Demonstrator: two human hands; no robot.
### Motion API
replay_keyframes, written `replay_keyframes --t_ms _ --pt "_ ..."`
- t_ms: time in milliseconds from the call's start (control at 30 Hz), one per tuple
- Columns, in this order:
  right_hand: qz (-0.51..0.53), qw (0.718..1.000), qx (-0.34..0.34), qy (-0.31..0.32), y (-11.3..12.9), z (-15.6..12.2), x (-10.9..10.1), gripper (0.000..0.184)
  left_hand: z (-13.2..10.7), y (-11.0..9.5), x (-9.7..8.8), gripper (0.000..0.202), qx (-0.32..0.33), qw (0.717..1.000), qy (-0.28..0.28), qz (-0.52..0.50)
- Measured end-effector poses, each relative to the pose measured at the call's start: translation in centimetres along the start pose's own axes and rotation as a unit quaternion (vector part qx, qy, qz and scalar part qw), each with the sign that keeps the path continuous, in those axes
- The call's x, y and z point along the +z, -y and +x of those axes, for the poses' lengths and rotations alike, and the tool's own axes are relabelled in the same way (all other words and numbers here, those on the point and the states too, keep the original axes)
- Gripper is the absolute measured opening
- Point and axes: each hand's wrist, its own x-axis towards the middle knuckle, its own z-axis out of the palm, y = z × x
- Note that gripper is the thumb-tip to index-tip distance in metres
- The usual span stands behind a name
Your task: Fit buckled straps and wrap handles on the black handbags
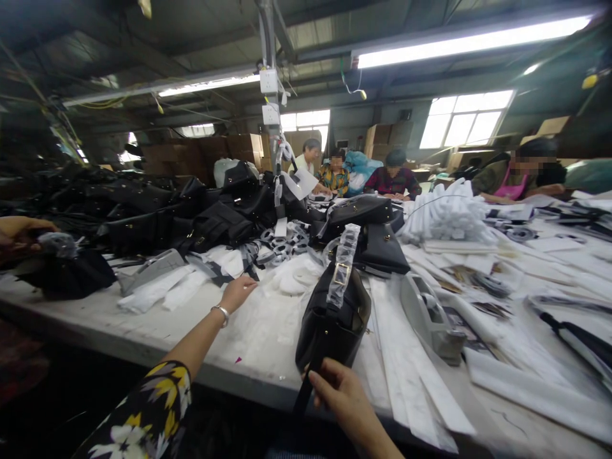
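Right hand (342, 386) nearest, thumb and fingers pinching the strap (303, 394) of a black bag (313, 328) on the table (261, 360); strap-handling, seemingly, calling next for steady tension; left hand (238, 294) farther out by white wrapping (292, 278), grip unclear.

Strap (303, 392): lower end lost in shadow; co-worker's hand (21, 232) cut by left edge

Your black bag (318, 331) looked like smooth leather with a little shine. Its buckle (341, 273) looked like shiny gold metal, and the wrap (352, 237) was clear, crinkly plastic. Your bracelet (221, 315) was shiny silver metal, your sleeve (143, 411) was cloth, and the tape holder (415, 305) looked like dull, hard plastic.
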Motion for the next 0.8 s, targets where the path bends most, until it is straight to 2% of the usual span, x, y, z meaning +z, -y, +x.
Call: replay_keyframes --t_ms 133,233,333,433,600,700,800 --pt "0.011 1.000 0.001 -0.003 0.1 -0.1 -0.1 0.038 -1.0 -1.4 0.3 0.029 -0.003 0.998 -0.016 -0.055" --pt "0.026 1.000 0.002 -0.002 0.3 -0.1 -0.1 0.039 -3.3 -3.3 0.2 0.041 0.000 0.993 0.004 -0.121" --pt "0.043 0.999 -0.001 0.003 0.9 -0.3 0.1 0.038 -7.6 -5.1 -0.2 0.054 -0.008 0.986 0.047 -0.161" --pt "0.070 0.998 0.006 -0.008 1.7 -0.7 0.7 0.036 -13.1 -6.0 -0.3 0.048 -0.051 0.979 0.078 -0.183" --pt "0.185 0.979 0.016 -0.081 2.2 -1.2 2.3 0.032 -21.0 -5.4 0.6 0.038 -0.141 0.961 0.102 -0.213" --pt "0.255 0.959 0.019 -0.122 2.2 -1.2 3.4 0.028 -23.8 -4.4 0.9 0.037 -0.176 0.952 0.092 -0.231" --pt "0.286 0.946 0.010 -0.154 2.3 -0.9 4.1 0.022 -25.4 -3.9 0.9 0.034 -0.208 0.940 0.084 -0.258"
